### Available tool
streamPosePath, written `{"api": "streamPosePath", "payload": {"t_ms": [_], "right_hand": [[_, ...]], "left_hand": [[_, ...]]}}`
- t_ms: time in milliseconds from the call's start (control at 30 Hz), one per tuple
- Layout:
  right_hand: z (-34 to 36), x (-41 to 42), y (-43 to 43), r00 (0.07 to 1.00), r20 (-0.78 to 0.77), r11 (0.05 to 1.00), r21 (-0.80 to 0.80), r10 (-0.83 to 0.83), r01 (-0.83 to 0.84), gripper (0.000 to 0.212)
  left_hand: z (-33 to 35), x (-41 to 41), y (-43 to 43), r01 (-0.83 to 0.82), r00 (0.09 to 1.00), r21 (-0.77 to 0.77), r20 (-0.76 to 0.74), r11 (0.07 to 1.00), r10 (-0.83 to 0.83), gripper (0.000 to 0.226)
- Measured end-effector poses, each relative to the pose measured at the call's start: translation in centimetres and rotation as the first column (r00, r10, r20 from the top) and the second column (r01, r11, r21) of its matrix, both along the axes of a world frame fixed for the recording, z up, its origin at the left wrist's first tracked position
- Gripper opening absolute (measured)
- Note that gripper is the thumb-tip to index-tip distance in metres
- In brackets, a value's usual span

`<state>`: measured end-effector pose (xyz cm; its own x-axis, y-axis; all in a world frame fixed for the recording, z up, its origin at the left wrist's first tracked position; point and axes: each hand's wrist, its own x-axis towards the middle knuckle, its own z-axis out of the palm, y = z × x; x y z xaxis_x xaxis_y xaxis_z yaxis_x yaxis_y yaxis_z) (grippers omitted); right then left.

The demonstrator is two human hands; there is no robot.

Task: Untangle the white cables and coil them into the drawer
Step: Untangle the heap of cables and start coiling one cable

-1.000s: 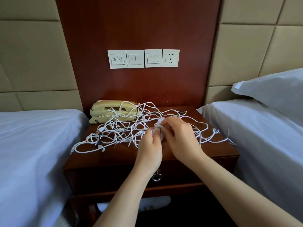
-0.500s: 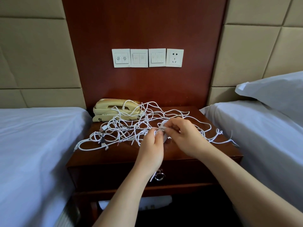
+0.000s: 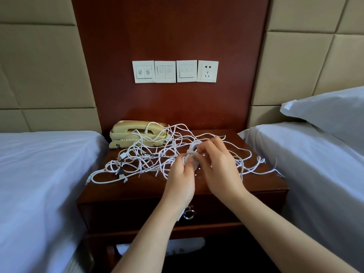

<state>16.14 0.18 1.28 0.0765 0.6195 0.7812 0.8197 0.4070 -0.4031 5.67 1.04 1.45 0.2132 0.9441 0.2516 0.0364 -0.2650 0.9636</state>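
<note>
The white cables (image 3: 157, 154) lie in a big messy pile on the nightstand (image 3: 137, 186), some over the yellow phone (image 3: 136, 134). L hand (image 3: 180, 184) & R hand (image 3: 218, 170) both pinch a small coil (image 3: 195, 147) of cable. The drawer (image 3: 137, 213) is closed.

No words to read here, only signs. On the leftmost white square switch plate (image 3: 144, 71) on the red-brown wood wall panel (image 3: 171, 36), the left rocker carries a small circle with a slash through it, and the right rocker a second round symbol, too fine to make out. There is tiny print under both, illegible. The two white switch plates beside it (image 3: 165, 71) (image 3: 186, 71) show only faint marks, unreadable.
</note>
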Motion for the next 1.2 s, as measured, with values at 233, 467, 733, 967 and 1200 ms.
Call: {"api": "streamPosePath", "payload": {"t_ms": [233, 467, 733, 967, 1200], "right_hand": [[-0.5, -0.3, 0.5, 0.985, 0.163, 0.998, -0.004, -0.063, 0.065, 0.015], [-0.2, -0.1, 0.2, 0.984, 0.159, 0.994, 0.078, -0.084, 0.072, 0.009], [-0.2, 0.0, 0.5, 0.976, 0.194, 0.993, 0.077, -0.102, 0.089, 0.016], [0.0, -0.8, 0.5, 0.992, 0.106, 0.997, -0.007, 0.072, -0.071, 0.019], [-0.1, -0.5, 0.1, 0.965, -0.217, 0.988, -0.009, 0.151, -0.156, 0.034]], "left_hand": [[-0.2, -0.3, 0.4, -0.044, 0.999, 0.029, -0.018, 0.999, 0.045, 0.019], [0.0, -0.2, 0.5, -0.007, 0.999, -0.001, 0.035, 1.0, 0.007, 0.016], [-0.1, -0.7, 0.5, 0.035, 0.999, 0.039, 0.003, 0.999, -0.035, 0.018], [-0.6, -1.6, 0.7, 0.031, 0.999, 0.018, -0.007, 0.999, -0.031, 0.017], [-0.9, -1.4, 1.0, 0.038, 0.999, -0.007, 0.002, 0.999, -0.038, 0.016]]}}
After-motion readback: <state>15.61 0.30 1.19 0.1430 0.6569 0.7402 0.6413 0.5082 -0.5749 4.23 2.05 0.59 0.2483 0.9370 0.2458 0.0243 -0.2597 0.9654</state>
